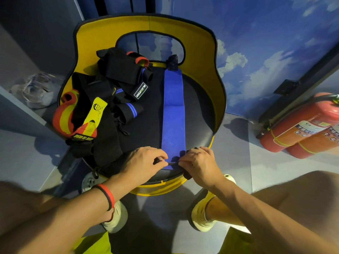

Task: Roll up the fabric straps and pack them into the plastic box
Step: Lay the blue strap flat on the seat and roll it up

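Head view, looking down on a round black chair seat with a yellow backrest. A blue strap lies flat and unrolled along the right half of the seat, running from a dark end piece near the backrest to the seat's front edge. Its near end sits between the two hands. The left hand, with a red and black wristband on its wrist, pinches the strap's near left corner between thumb and curled fingertips. The right hand has its fingers curled onto the strap's near right edge, gripping it; a dark tab shows beneath this hand at the seat rim. The two hands nearly touch across the strap's width. A loose pile of black, yellow and red straps occupies the left half of the seat, just beside the blue strap. Two red fire extinguishers lie on the floor to the right, well apart from the chair.
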Demonstrator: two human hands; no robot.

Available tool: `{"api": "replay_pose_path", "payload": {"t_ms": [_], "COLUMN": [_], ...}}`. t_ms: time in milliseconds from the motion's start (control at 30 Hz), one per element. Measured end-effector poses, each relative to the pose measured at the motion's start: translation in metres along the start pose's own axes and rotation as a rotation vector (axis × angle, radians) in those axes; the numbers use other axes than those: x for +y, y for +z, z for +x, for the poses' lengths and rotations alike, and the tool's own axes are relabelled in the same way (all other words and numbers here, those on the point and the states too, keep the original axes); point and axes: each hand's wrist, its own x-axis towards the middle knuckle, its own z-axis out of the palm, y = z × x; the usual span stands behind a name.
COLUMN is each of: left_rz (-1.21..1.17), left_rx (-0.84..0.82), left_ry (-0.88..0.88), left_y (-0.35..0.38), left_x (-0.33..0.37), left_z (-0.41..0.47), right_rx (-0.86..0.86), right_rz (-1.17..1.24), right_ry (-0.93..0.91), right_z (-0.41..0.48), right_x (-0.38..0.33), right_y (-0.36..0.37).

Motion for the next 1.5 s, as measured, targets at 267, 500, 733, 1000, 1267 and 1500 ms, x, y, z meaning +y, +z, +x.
{"api": "replay_pose_path", "payload": {"t_ms": [267,500,733,1000,1267,1500], "left_rz": [-0.045,-0.112,-0.068,0.122,-0.132,-0.187], "left_rx": [-0.006,-0.016,-0.019,-0.164,-0.058,-0.168], "left_ry": [-0.175,-0.173,0.0,0.231,-0.097,-0.342], "left_y": [0.002,0.007,0.01,-0.014,-0.005,-0.004], "left_x": [0.005,0.0,-0.002,-0.016,-0.006,0.001], "left_z": [0.019,0.025,0.021,0.02,0.024,0.042], "right_rx": [0.029,0.047,0.029,-0.11,-0.23,-0.163], "right_rz": [0.053,-0.226,-0.27,-0.022,0.088,0.016], "right_ry": [0.087,-0.168,-0.157,0.106,0.24,0.165], "right_z": [0.008,-0.003,0.003,0.024,0.042,0.038], "right_x": [-0.002,-0.005,-0.008,-0.004,-0.005,-0.011], "right_y": [0.001,-0.005,-0.007,-0.014,-0.022,-0.022]}}
